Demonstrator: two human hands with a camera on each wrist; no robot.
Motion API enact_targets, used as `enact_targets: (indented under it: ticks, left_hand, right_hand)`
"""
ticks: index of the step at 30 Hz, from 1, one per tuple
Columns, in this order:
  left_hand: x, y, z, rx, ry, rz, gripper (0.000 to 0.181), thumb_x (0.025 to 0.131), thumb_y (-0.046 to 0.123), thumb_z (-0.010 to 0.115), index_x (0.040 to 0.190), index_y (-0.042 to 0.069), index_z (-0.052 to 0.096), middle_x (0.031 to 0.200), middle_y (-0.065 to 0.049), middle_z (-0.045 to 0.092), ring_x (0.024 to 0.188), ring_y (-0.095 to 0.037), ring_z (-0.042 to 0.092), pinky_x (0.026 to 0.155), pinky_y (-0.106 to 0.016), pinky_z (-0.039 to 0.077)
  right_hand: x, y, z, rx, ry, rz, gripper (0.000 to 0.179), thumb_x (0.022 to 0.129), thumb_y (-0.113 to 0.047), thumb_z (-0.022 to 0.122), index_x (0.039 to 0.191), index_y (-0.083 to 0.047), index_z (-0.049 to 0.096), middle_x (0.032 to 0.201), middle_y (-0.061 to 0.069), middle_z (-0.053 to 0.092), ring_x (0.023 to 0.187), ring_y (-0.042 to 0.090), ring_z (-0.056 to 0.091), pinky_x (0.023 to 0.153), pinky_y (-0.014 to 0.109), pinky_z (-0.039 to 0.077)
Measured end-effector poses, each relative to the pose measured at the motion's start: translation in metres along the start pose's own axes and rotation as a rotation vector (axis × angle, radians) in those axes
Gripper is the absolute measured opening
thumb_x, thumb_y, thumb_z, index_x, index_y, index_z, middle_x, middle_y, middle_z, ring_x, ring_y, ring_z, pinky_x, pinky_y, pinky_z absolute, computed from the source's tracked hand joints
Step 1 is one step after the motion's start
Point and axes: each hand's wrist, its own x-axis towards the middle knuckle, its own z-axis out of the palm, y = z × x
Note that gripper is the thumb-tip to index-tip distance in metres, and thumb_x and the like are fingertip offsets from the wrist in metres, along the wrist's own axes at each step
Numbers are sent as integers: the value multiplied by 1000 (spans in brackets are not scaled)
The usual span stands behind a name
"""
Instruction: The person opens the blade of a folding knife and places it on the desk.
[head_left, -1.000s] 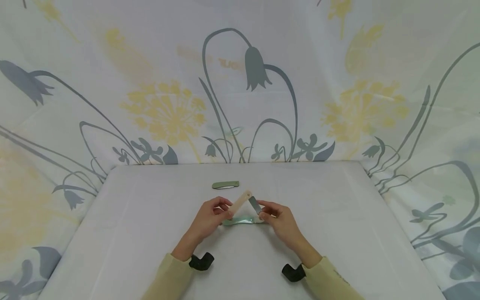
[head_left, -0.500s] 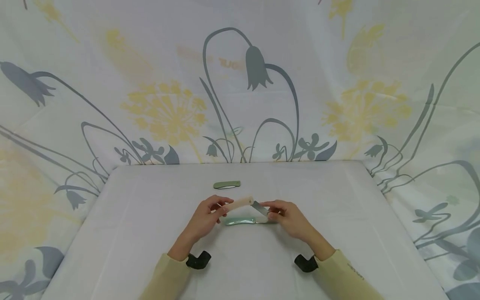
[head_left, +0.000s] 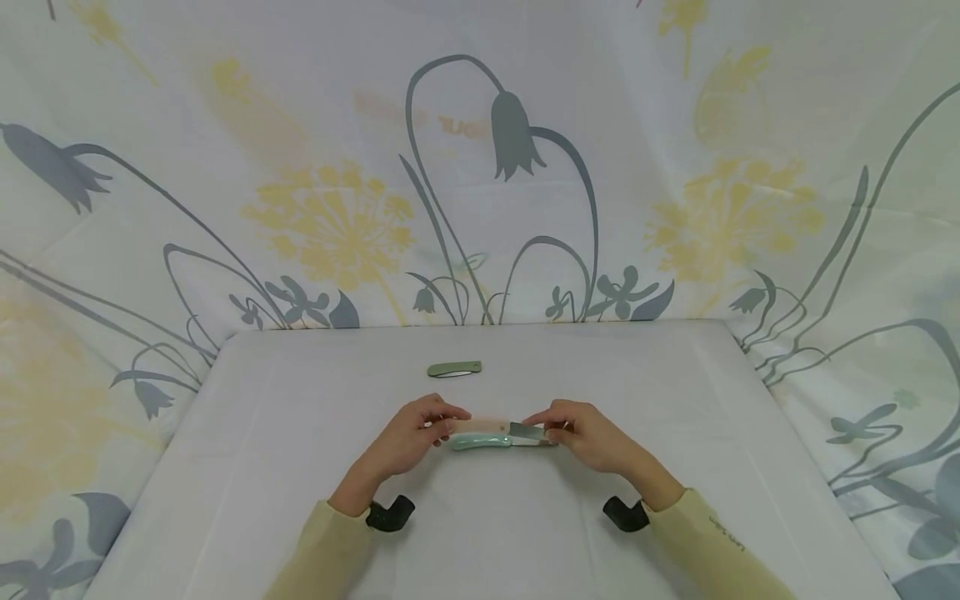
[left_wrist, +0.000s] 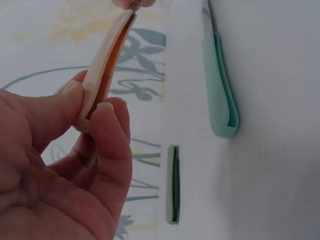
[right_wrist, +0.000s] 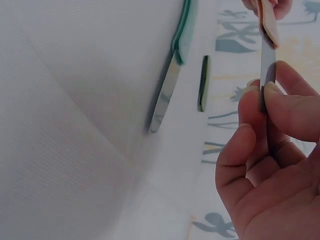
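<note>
Pinching the beige knife handle (head_left: 483, 426) in your left hand (head_left: 412, 429), its blade (right_wrist: 267, 62) in your right hand (head_left: 585, 437), likely to steady both parts straight near the teal knife (head_left: 480, 442)

The left grip (head_left: 411, 435) pinches between its thumb (left_wrist: 55, 112) and bent fingers (left_wrist: 112, 145). Level with it and well apart, the right grip (head_left: 588, 437) pinches too, thumb (right_wrist: 295, 115) against curled fingers (right_wrist: 235, 162). Behind each grip, the left forearm (head_left: 318, 542) and right forearm (head_left: 708, 542), both sleeved, slant back and outward.
</note>
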Motion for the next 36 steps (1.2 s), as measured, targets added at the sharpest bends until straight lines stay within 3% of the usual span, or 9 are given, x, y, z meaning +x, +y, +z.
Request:
enact_targets:
  ticks: [6,15,23,29,36]
  left_hand:
    - [0,1,-1,-14,-45,5,21,99,6,59,115,10,74,92,-1,58,83,-17,62,74,-37,53]
    - [0,-4,8,3,95,-37,18,96,11,66,112,13,76,90,3,62,79,-13,63,67,-26,51]
    - [6,-8,14,34,163,-63,17,95,17,70,111,14,75,93,5,64,82,-12,64,66,-27,51]
    - [12,-16,16,54,177,-113,20,91,13,73,111,14,75,101,3,65,92,-15,65,74,-30,52]
    - [18,-25,19,77,244,-182,17,91,13,74,108,16,75,101,3,67,92,-16,63,76,-34,51]
  right_hand:
    - [2,0,-3,3,-29,11,31,96,6,57,119,-9,72,85,8,61,76,15,53,69,28,48]
    - [-3,12,2,13,108,129,26,94,-6,68,119,-6,71,106,0,70,90,16,61,75,28,53]
    - [2,20,3,12,233,264,14,93,-10,70,105,-13,76,104,-2,72,97,18,63,75,33,50]
    - [5,25,6,20,278,313,13,92,-8,71,104,-11,76,103,1,73,99,21,65,82,38,50]
    - [9,32,12,52,291,388,19,88,-1,72,106,-7,76,104,5,72,93,20,65,76,33,51]
